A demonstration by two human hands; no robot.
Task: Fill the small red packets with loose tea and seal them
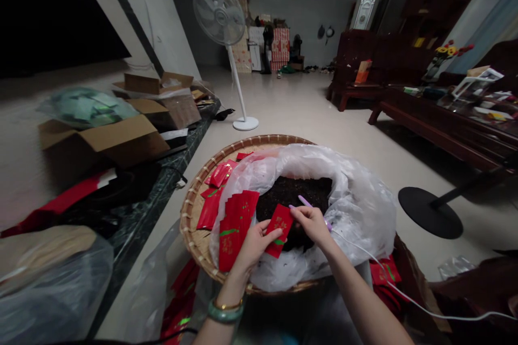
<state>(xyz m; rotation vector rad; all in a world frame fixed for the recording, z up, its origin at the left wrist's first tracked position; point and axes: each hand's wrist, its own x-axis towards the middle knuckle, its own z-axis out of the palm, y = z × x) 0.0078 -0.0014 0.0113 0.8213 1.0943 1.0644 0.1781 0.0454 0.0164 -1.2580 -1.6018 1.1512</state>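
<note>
My left hand (254,243) pinches a small red packet (279,226) with gold print and a green stripe, held above the dark loose material (299,194). My right hand (313,222) is closed around a slim purple tong-like tool (305,201) with a white cord. Its two arms look apart, and one tip is by the packet's upper right corner. The fingers hide most of the tool. The dark material lies in an open clear plastic bag (356,199). A fanned stack of red packets (238,221) rests on the bag's left side, beside my left hand.
A round woven bamboo tray (193,194) carries the bag and more red packets (210,210). The white cord (429,312) trails to the right. Open cardboard boxes (109,135) stand left, a white fan (238,86) ahead, and a black round base (429,213) to the right.
</note>
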